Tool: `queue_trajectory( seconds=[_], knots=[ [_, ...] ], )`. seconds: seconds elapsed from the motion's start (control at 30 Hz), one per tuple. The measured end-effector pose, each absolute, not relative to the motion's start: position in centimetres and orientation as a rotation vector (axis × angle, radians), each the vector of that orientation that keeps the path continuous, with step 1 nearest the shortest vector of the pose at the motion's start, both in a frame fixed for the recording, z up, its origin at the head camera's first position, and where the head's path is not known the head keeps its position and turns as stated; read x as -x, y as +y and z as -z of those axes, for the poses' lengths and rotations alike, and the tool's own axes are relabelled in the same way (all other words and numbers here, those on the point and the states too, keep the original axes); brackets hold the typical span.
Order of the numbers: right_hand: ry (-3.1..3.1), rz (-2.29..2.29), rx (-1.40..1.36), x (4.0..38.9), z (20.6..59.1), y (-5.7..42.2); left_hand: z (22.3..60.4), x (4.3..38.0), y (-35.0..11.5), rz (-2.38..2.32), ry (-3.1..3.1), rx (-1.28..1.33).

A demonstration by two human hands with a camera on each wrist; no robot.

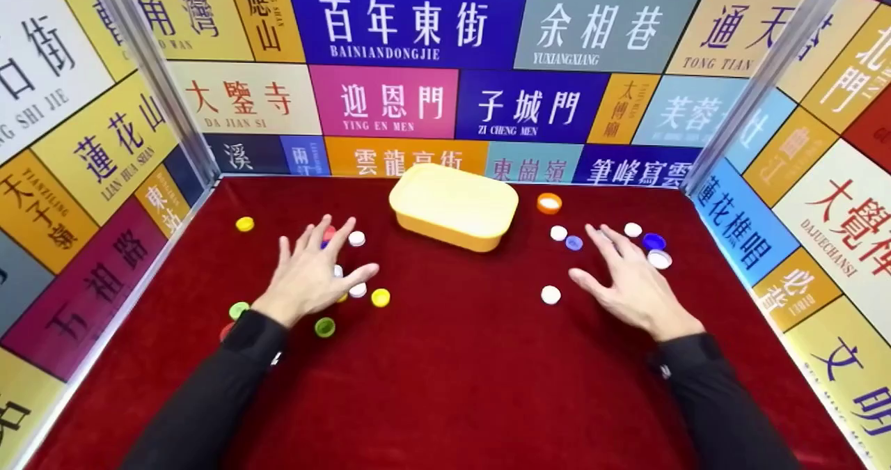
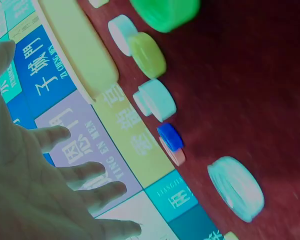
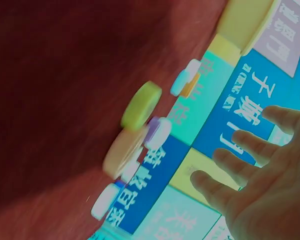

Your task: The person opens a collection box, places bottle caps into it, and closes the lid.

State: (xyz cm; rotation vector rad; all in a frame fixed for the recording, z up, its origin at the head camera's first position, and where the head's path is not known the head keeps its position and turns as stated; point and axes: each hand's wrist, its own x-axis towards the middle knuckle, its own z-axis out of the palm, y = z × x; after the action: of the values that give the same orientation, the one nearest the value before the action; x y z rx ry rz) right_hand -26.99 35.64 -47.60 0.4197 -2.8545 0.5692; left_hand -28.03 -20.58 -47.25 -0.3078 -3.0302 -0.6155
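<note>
- Bench [image 1: 459, 386]: deep red surface, walled at the back and on both sides.
- Back wall [image 1: 407, 24]: coloured panels lettered in Chinese characters and capitals; similar panels on the left wall [image 1: 97, 143] and right wall [image 1: 835, 184]. Metal posts at both back corners, e.g. left post [image 1: 156, 80].
- Yellow box [image 1: 456, 202]: near the bench's back edge, about mid-width; orange cap [image 1: 549, 204] just right of it.
- Left hand [image 1: 306, 275]: fingers spread apart over a loose cluster of caps, including green cap [image 1: 325, 328] and yellow cap [image 1: 381, 298]. Contact: cannot tell.
- Right hand [image 1: 633, 282]: fingers apart, thumb held out; white cap [image 1: 550, 294] to its left, blue cap [image 1: 654, 241] beyond it toward the right wall.
- Room: plain red surface runs between the hands and forward from the box to the near side.
</note>
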Motion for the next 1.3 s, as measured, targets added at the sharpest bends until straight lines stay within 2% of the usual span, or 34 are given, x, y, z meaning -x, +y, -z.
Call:
queue_trajectory(
  seconds=[0.67,1.3],
  knots=[
    [-2.769,-0.904,-0.492,32.0,47.9,28.1,47.1,32.9,-14.9,0.903,-2.904,0.316],
    [-2.732,-1.112,-0.374,34.1,48.4,22.0,48.0,35.9,-11.8,1.061,-2.894,0.306]
  ],
)
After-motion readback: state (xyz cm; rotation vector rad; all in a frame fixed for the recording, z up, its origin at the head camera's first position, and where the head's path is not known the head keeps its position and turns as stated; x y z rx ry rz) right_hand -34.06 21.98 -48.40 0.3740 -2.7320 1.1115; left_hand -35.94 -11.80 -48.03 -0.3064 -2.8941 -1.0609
